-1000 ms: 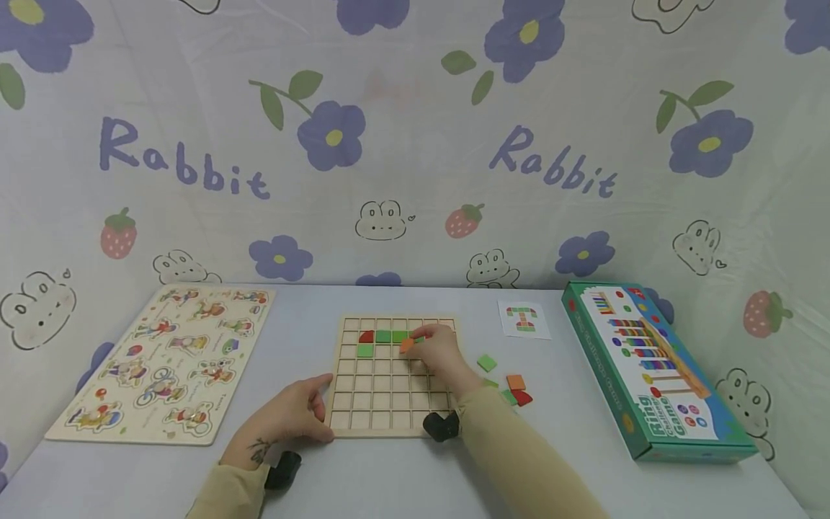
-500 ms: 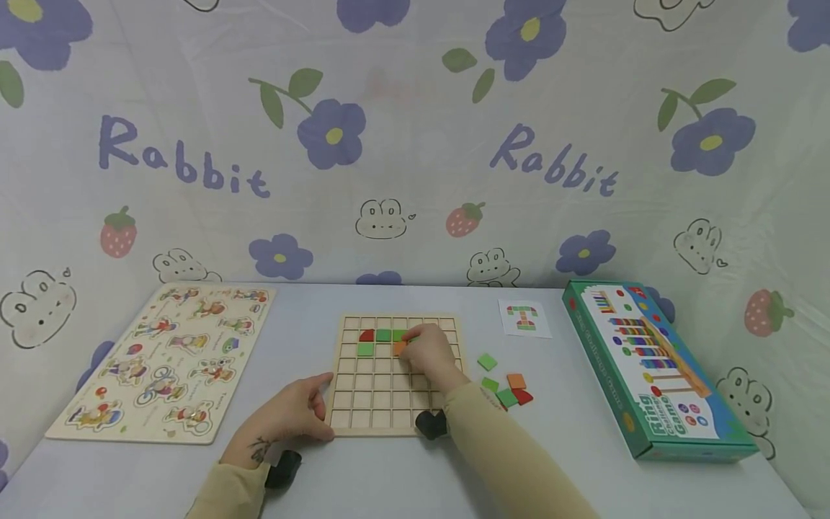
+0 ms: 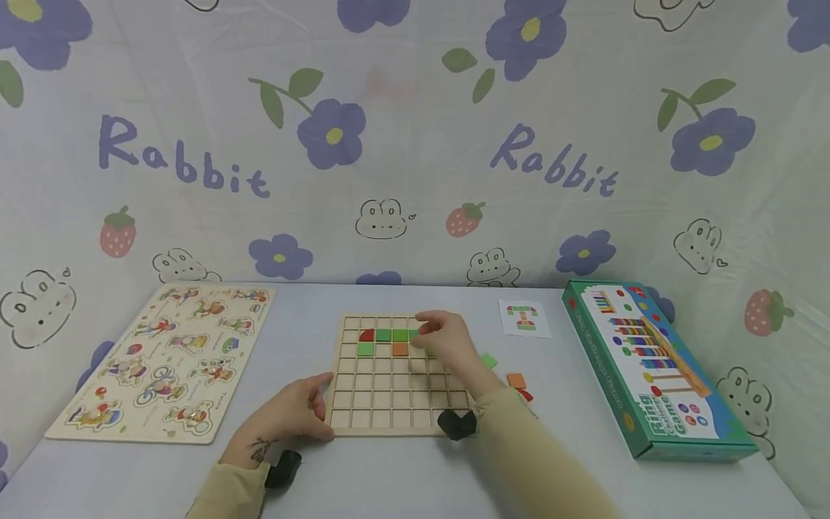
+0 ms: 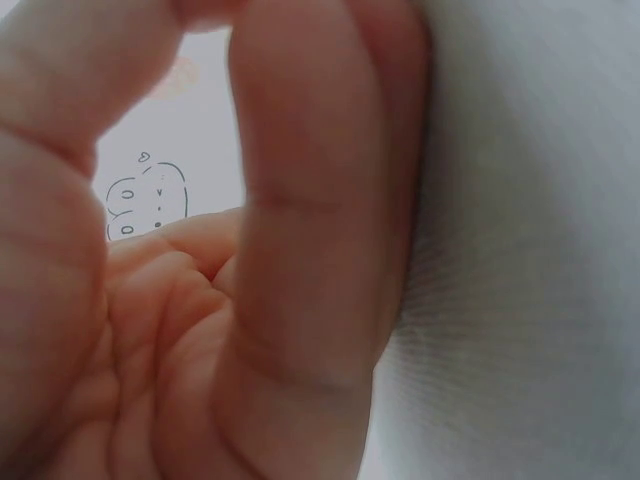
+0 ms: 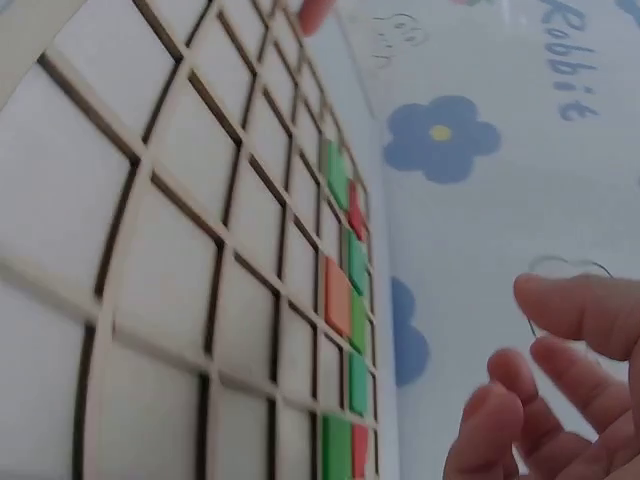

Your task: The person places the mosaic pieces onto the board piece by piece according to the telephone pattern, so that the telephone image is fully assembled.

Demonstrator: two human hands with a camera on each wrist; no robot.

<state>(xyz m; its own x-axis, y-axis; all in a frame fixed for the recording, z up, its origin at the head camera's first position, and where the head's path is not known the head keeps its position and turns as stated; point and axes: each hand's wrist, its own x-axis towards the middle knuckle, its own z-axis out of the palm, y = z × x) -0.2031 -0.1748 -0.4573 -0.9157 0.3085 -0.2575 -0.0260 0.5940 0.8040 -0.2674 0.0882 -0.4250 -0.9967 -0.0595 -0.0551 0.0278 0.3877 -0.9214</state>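
Observation:
A wooden grid board [image 3: 380,401] lies on the table. My left hand [image 3: 288,411] rests at its left edge, with index finger and thumb touching the frame. Over the board's upper right part hovers my right hand [image 3: 449,349], fingers slightly bent and nothing between them, as the right wrist view confirms. In the grid sit an orange square tile [image 3: 400,349], a red rounded tile [image 3: 367,336], and several green tiles [image 3: 383,336]. Another red tile [image 5: 359,452] and a green tile [image 5: 337,448] show in the right wrist view; my right hand mostly hides them in the head view.
Right of the board lie loose tiles, among them an orange tile [image 3: 516,380] and a green tile [image 3: 489,360], partly behind my right sleeve. A pattern card [image 3: 545,328] is farther back. A green box [image 3: 603,389] stands at right, a picture puzzle board [image 3: 184,367] at left.
My right hand carried the orange tile down into the cell below the green row, let it go, and has drawn back up and right. My left hand stayed in place.

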